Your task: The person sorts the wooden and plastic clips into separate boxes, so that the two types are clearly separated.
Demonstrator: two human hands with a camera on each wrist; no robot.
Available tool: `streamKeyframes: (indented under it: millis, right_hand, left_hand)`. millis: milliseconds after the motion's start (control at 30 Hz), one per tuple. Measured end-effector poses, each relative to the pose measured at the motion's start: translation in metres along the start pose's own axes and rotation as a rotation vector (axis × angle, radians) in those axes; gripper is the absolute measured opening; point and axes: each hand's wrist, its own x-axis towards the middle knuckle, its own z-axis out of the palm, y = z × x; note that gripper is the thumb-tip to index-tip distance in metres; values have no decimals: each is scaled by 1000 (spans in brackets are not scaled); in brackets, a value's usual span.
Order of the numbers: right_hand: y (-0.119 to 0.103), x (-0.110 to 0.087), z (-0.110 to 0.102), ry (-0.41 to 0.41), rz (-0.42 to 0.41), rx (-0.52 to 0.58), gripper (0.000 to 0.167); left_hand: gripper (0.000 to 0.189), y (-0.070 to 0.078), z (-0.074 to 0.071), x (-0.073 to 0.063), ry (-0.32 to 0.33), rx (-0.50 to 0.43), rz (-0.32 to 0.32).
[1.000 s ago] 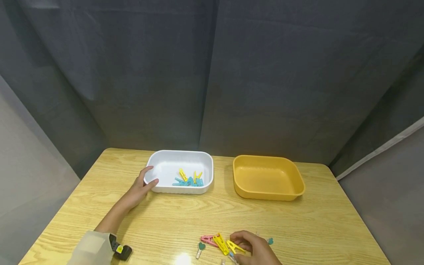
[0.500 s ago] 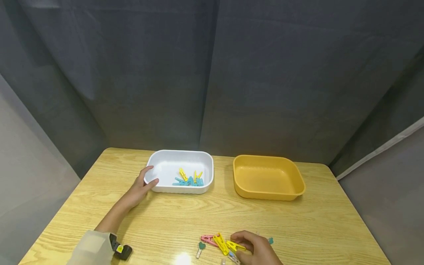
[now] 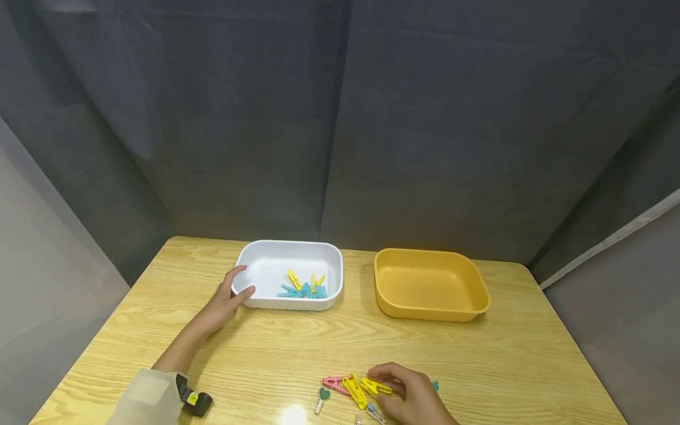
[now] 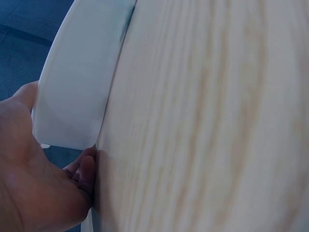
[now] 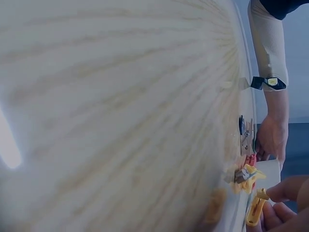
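My left hand (image 3: 223, 304) grips the left end of a white tub (image 3: 287, 304), thumb over the near rim; in the left wrist view its fingers wrap the tub's corner. Inside the tub lie several light blue clothespins (image 3: 293, 292) and yellow ones. At the table's front my right hand (image 3: 411, 394) pinches a yellow clothespin (image 3: 376, 387); the right wrist view shows this clothespin (image 5: 256, 209) between thumb and fingers. Beside it lie another yellow clothespin (image 3: 355, 391), a pink clothespin (image 3: 334, 384) and a small clip with a blue end (image 3: 376, 415).
An orange tub (image 3: 431, 316) stands right of the white one. Near the front edge lie a small clip with a green heart (image 3: 323, 396) and a small pale clip (image 3: 358, 419). A green piece (image 3: 435, 385) shows behind my right hand. Grey curtains (image 3: 255, 118) border the wooden table (image 3: 287, 348).
My right hand has closed on the yellow clothespin and shifted it slightly up and away from the small blue-ended clip. The left hand and both tubs have stayed put.
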Motion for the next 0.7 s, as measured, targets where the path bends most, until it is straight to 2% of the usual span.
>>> streamKeyframes:
  millis: [233, 467, 700]
  right_hand:
    - [-5, 6, 1, 21, -18, -35, 31]
    - [-11, 17, 2, 38, -16, -2, 32]
    - [-15, 29, 1, 74, -53, -32, 34]
  left_hand:
    - [73, -1, 1, 0, 5, -7, 1]
    - [74, 0, 0, -1, -1, -3, -1]
    - [73, 1, 0, -1, -4, 3, -9]
